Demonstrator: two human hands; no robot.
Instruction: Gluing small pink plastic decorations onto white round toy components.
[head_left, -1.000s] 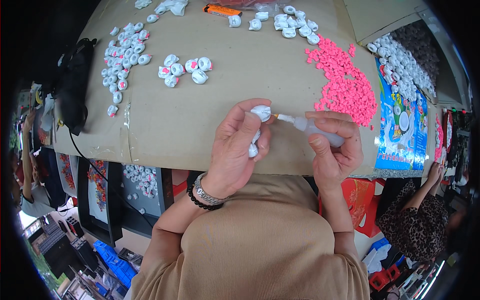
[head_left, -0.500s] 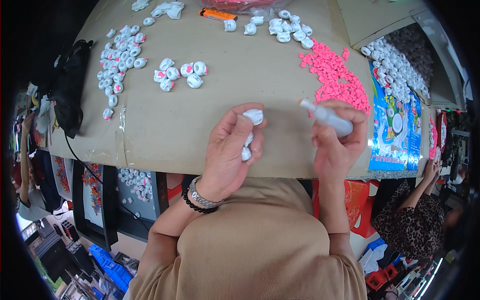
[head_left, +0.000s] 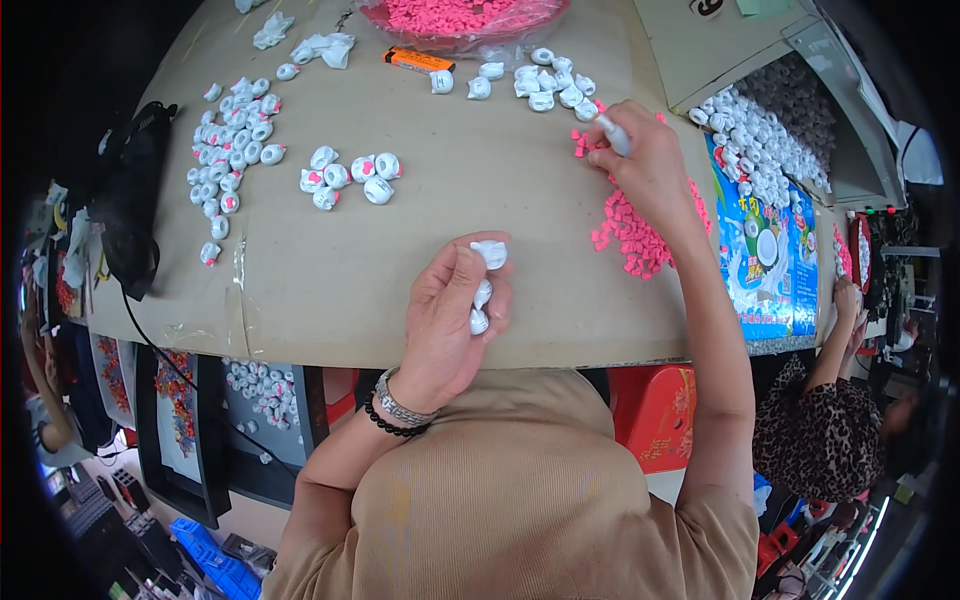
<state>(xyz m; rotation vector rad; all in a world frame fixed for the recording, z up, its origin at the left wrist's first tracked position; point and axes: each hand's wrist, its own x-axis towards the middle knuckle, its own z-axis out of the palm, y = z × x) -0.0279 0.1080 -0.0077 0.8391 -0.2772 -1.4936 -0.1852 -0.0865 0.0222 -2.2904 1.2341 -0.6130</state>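
My left hand [head_left: 440, 315] is closed around a few small white figure heads, just above the near part of the table. One white head [head_left: 489, 254] sits between thumb and forefinger; the others show lower, against the curled fingers. Over the scattered pink pieces [head_left: 640, 235] at the right is my right hand [head_left: 648, 168], gripping a small whitish squeeze bottle [head_left: 615, 137]. Its fingertips are down near the far end of the pink pieces; whether they touch one is hidden.
White heads [head_left: 238, 140] with pink parts lie at the left, and a smaller group [head_left: 350, 178] nearer the middle. A pink-filled bowl [head_left: 470, 40] and an orange box [head_left: 418, 60] are at the back. Beyond a blue printed sheet [head_left: 765, 270] another person [head_left: 825, 430] works at the right.
My right hand has reached away from me with the bottle, from the near right to the far end of the pink pieces. My left hand still holds the white heads.
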